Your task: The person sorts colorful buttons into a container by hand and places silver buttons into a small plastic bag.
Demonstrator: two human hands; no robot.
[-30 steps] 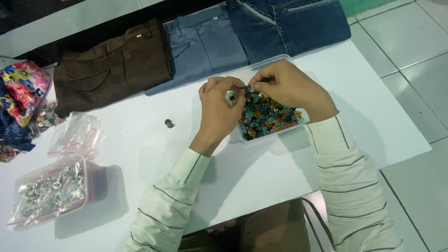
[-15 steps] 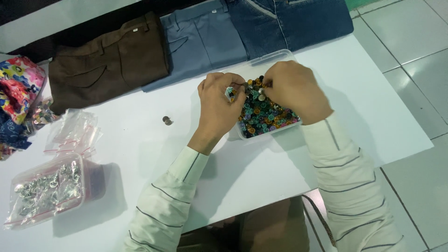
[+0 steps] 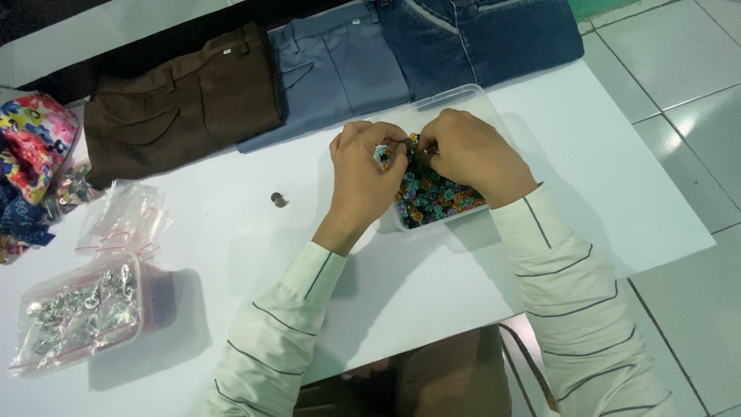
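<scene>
Both your hands meet above clear tub (image 3: 494, 116) of coloured beads (image 3: 432, 197), centre frame: left hand (image 3: 363, 174) and right hand (image 3: 467, 154) fingertips pressed together, pinching small piece (image 3: 382, 154) between them.

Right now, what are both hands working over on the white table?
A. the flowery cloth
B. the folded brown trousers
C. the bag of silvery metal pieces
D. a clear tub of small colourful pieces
D: the left hand and right hand meet above the clear tub filled with small colourful pieces, pinching a tiny item between the fingertips; the other things lie apart, untouched.
</scene>
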